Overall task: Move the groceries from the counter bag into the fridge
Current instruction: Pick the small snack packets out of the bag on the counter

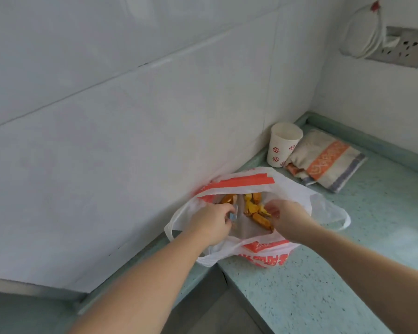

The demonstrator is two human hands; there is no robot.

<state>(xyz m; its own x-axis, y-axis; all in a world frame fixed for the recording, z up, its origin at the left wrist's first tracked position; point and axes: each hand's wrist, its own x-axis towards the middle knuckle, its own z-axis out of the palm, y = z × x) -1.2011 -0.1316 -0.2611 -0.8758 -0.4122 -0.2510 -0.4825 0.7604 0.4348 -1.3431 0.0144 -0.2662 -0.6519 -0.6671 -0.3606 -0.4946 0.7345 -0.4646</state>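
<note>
A white plastic bag [297, 191] with orange print sits open on the green counter, against the tiled wall. Inside it lie several small orange and yellow wrapped items [256, 208]. Both my hands are inside the bag's mouth. My left hand [212, 221] pinches a small blue-grey packet [65, 215] between its fingers. My right hand [287, 218] has its fingers curled down onto the yellow items at the bag's right side; whether it grips one is hidden. The fridge is not in view.
A white paper cup [284, 144] with red marks stands in the corner behind the bag. A folded cloth [326, 160] with an orange band lies right of it. A wall socket [405, 48] with a coiled white cable is at the upper right. A dark gap [210, 307] opens below the counter's edge.
</note>
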